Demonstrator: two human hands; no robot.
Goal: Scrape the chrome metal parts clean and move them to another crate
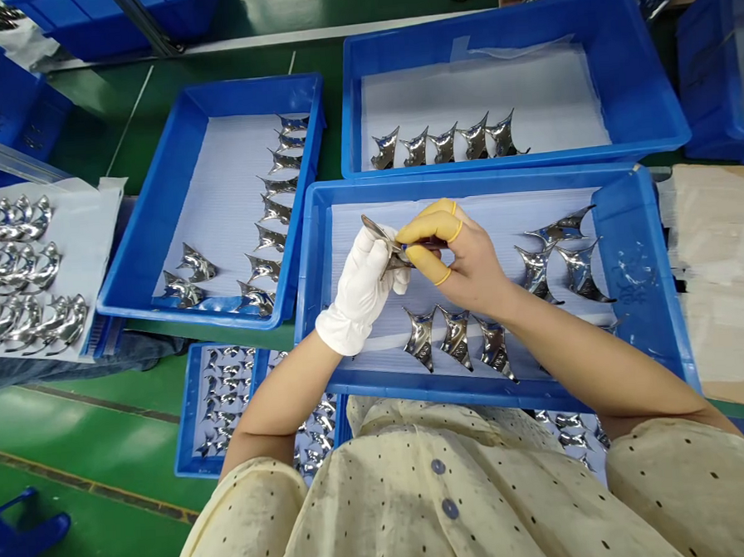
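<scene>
My left hand (361,289), in a white glove, is closed around a shiny curved metal part (375,228) with pointed tips. Yellow finger cots cover the thumb and fingertips of my right hand (448,245), which pinches a slim dark tool (432,244) against that part. The tool is mostly hidden by the fingers, so its kind does not show. Both hands are above the near blue tray (312,232), lined with white sheet. Similar metal parts (455,339) lie in a row below my hands, and more metal parts (558,256) are grouped to the right.
Behind stands another blue tray (515,150) with a row of parts along its near side. A left blue tray (149,199) holds parts mostly along its right edge. Rows of polished pieces (22,272) cover a white sheet at far left. Cardboard (725,285) lies at right.
</scene>
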